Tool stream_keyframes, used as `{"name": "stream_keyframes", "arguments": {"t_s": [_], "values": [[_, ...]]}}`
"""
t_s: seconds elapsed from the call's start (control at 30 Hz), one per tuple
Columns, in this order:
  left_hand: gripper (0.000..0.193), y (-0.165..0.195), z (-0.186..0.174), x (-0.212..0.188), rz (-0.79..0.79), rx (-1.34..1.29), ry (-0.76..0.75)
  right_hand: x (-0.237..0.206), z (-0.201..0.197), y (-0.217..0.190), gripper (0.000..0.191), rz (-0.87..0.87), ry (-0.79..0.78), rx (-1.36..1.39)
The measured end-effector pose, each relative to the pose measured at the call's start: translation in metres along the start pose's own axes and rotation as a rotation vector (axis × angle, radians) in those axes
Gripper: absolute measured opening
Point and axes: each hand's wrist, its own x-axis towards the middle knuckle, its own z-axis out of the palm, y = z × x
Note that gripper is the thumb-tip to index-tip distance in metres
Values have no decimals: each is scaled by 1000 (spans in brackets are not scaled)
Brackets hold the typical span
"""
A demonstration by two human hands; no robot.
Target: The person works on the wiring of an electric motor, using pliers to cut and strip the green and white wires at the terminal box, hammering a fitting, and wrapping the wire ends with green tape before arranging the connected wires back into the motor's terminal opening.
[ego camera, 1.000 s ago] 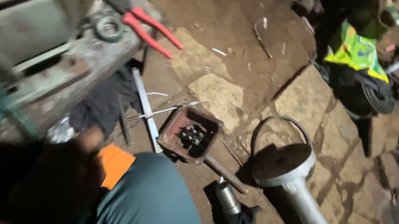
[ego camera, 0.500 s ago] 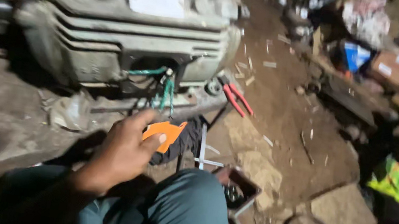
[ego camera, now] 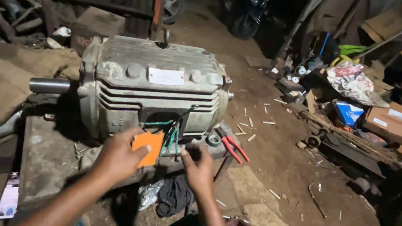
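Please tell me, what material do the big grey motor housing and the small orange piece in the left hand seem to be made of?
The motor housing looks like cast metal with a dull, dusty grey painted finish; its ribs and thick rounded edges suggest a casting. The orange piece, held by the left hand, looks thin, flat and matte, probably plastic or card; I cannot tell which.

Your left hand (ego camera: 117, 159) reaches forward with its fingers curled in a pinch. Your right hand (ego camera: 199, 168) stretches out just beside it, fingers bent, both forearms angled inward.
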Motion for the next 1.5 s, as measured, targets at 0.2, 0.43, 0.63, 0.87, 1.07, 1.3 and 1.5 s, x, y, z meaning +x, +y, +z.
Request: {"name": "stream_keyframes", "arguments": {"t_s": [0.2, 0.43, 0.63, 0.87, 1.07, 1.3, 1.5], "values": [[46, -19, 25, 23, -256, -56, 131, 34, 18, -11, 63, -285, 33, -614], [28, -33, 42, 24, -288, -205, 154, 69, 51, -25, 51, -100, -56, -1028], [19, -35, 52, 17, -314, -81, 156, 62, 53, 3, 17, -467, 306, -597], [19, -32, 77, 41, -43, 72, 288, 63, 39, 45, 13, -269, 299, -162], [8, -43, 106, 70, 16, 174, 285, 57, 35, 55, 19, -255, 216, 22], [33, -52, 132, 78, -80, 233, 340, 51, 37, 36, 14, -171, 176, 76], [33, -47, 127, 74, -76, 275, 329, 48, 39, 27, 13, -215, 192, 49]]}}
